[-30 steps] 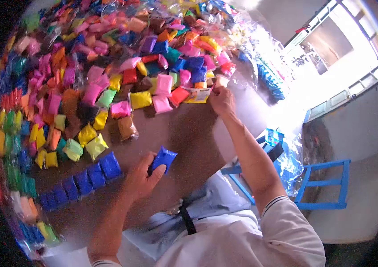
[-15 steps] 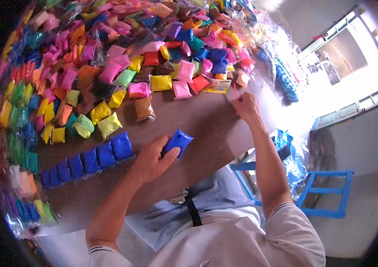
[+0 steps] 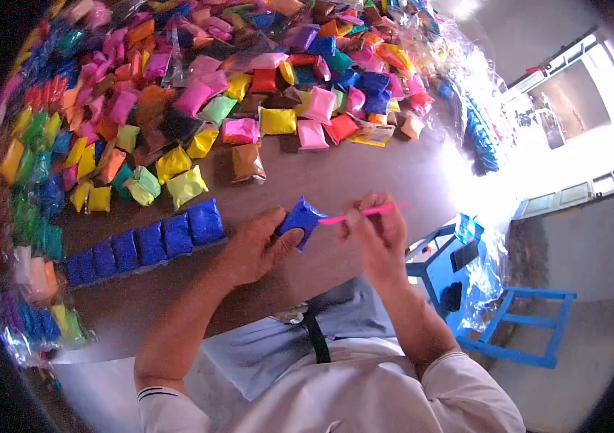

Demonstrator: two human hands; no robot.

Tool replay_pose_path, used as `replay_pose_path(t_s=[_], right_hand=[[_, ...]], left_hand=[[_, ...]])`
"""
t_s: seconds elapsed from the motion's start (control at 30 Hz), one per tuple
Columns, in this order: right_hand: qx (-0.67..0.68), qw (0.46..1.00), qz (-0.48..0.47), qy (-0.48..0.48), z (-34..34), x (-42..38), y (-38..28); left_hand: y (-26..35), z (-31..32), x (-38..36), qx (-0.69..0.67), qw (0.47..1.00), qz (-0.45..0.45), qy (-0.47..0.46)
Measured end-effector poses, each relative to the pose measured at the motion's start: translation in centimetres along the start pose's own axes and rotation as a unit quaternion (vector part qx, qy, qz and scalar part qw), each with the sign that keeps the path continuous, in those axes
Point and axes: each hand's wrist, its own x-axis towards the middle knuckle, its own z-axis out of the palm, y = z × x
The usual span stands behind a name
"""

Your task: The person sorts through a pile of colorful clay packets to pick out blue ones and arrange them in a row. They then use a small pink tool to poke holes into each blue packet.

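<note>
My left hand [image 3: 255, 249] is closed on a small blue packet [image 3: 301, 219], thumb across its front, just above the brown table [image 3: 289, 281]. A thin pink plastic stick [image 3: 333, 220] is pinched in the fingers of my right hand [image 3: 377, 242]. The stick's left tip is right at the packet's upper right corner, while its other end pokes out past my knuckles. Left of my left hand lies a row of several blue packets [image 3: 151, 247], side by side on the table.
A big heap of packets in many colours [image 3: 198, 94] covers the far and left parts of the table. A brown packet [image 3: 248, 163] lies at the heap's near edge, close to a yellow one [image 3: 187, 185]. At the right stands a blue frame [image 3: 516, 356] near the wall.
My right hand has come from the heap's right edge in toward my body, bringing the pink stick to the blue packet. My left hand still holds the packet, now slightly more to the right.
</note>
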Motion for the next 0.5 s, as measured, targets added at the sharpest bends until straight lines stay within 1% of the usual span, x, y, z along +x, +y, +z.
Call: replay_pose_path(t_s=[0.03, 0.1, 0.13, 0.23, 0.33, 0.43, 0.5], right_hand=[[-0.080, 0.995, -0.065, -0.002, 0.7, -0.3, 0.5], [-0.238, 0.952, -0.192, -0.006, 1.7, -0.9, 1.2], [-0.299, 0.937, -0.177, -0.011, 2.0, -1.2, 0.4], [-0.345, 0.906, -0.242, -0.049, 2.5, -0.5, 0.7], [-0.359, 0.902, -0.235, -0.055, 2.6, -0.6, 0.7], [-0.373, 0.889, -0.258, -0.061, 2.4, -0.4, 1.0], [-0.398, 0.872, -0.275, -0.072, 2.2, 0.0, 0.9]], left_hand=[[0.1, -0.3, 0.0, -0.001, 1.000, -0.008, -0.025], [0.4, -0.5, 0.1, -0.019, 1.000, 0.006, -0.019], [0.5, -0.5, 0.0, -0.029, 0.999, 0.012, -0.017], [0.0, 0.2, -0.2, -0.032, 0.998, 0.041, 0.026], [0.2, 0.2, -0.1, -0.019, 0.998, 0.052, 0.041], [0.4, 0.0, -0.1, -0.020, 0.999, 0.040, 0.022], [0.2, 0.2, 0.0, -0.017, 0.997, 0.065, 0.041]])
